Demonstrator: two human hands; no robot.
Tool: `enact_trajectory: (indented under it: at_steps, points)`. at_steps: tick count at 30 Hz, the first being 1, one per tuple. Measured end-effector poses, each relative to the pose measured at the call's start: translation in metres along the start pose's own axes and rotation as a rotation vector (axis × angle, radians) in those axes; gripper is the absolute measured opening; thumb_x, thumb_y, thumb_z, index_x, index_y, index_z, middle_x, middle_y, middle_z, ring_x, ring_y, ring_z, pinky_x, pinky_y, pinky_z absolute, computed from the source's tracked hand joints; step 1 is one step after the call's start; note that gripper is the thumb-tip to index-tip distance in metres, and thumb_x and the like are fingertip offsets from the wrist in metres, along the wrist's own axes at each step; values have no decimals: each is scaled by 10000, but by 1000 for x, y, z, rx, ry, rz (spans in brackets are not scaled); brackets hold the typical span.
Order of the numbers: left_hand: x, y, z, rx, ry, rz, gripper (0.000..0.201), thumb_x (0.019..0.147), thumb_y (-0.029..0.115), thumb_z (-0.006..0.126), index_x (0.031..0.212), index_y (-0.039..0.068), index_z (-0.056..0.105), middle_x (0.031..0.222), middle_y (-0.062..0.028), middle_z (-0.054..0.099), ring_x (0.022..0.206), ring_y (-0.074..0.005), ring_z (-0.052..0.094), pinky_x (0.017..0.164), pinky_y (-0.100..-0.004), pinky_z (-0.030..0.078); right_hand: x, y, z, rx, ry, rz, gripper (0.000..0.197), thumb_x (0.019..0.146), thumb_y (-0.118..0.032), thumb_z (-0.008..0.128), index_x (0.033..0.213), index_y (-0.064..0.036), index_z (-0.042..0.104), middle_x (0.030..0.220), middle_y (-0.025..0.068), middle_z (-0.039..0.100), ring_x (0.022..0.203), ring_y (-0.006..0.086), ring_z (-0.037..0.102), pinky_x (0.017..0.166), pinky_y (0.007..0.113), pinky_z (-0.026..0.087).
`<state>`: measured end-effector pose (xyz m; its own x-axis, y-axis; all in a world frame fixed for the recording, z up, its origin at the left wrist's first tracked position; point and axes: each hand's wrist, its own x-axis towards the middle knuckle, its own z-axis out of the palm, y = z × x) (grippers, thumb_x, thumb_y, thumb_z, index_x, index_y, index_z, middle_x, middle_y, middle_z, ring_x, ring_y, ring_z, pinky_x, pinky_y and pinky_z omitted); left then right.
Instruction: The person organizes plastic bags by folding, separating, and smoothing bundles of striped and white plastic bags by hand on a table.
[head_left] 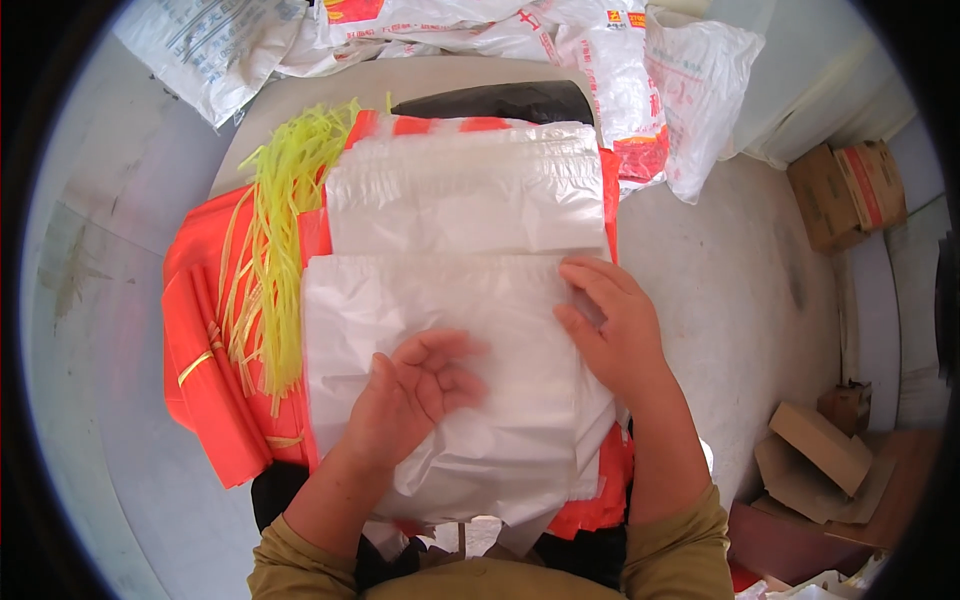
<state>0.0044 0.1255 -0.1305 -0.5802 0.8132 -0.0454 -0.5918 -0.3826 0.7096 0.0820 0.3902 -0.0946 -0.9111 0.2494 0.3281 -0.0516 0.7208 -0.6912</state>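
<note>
A stack of clear-white plastic bags (480,430) lies flat in front of me, its far edge overlapping a second stack of clear plastic bags (465,195). My left hand (425,378) hovers over the near stack, palm turned up, fingers loosely curled and apart with nothing in them. Its fingertips are smeared by motion. At the near stack's far right corner rests my right hand (612,315). Its fingertips touch the plastic, and the thumb stands apart from the fingers. Red plastic sheeting (205,235) spreads underneath both stacks.
Yellow-green plastic ties (280,270) hang in a bunch left of the stacks. Beside them lies a rolled red bundle (205,380) tied with yellow. White printed sacks (610,90) and a black plastic piece (500,103) are at the back. Cardboard boxes (845,195) stand at right.
</note>
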Motion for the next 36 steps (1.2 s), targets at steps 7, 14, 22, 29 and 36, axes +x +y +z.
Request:
enact_trajectory:
  at_steps: [7, 14, 22, 29, 36]
  points:
    - [3, 6, 8, 82, -26, -21, 892, 986, 746, 343, 1499, 19, 409, 1577, -208, 394, 1263, -293, 584, 1019, -397, 504, 3, -13, -2, -187, -92, 209, 651, 850, -190, 776, 1441, -71, 528, 1265, 156, 636, 1076, 297, 614, 940, 390, 507]
    - [2, 6, 7, 94, -32, -18, 915, 980, 752, 348, 1501, 3, 422, 1610, -206, 343, 1300, -299, 558, 1044, -396, 491, 5, -38, -10, -137, -198, 118, 724, 835, -235, 768, 1484, -87, 483, 1251, 174, 643, 1130, 366, 601, 986, 455, 483]
    - [-1, 5, 5, 98, -58, -28, 936, 970, 766, 356, 1462, -24, 454, 1482, -233, 500, 1327, -316, 540, 1085, -424, 451, 1, -33, -8, -50, -287, 69, 410, 848, -21, 676, 1243, -134, 670, 987, 145, 634, 911, 355, 647, 771, 437, 533]
    - [-8, 27, 37, 321, -190, 2, 868, 980, 711, 420, 1356, -58, 561, 1380, -229, 588, 1342, -349, 522, 1147, -481, 370, 4, -25, 0, 76, -175, 131, 291, 851, 40, 656, 1109, -80, 714, 924, 135, 642, 850, 331, 650, 740, 392, 530]
    - [-10, 73, 43, 1194, -243, 203, 524, 898, 377, 697, 1245, -13, 651, 1378, -186, 607, 1362, -412, 496, 1141, -523, 357, 18, -1, 1, 161, 71, 154, 253, 904, 46, 634, 1132, -39, 703, 988, 79, 660, 859, 188, 616, 781, 289, 501]
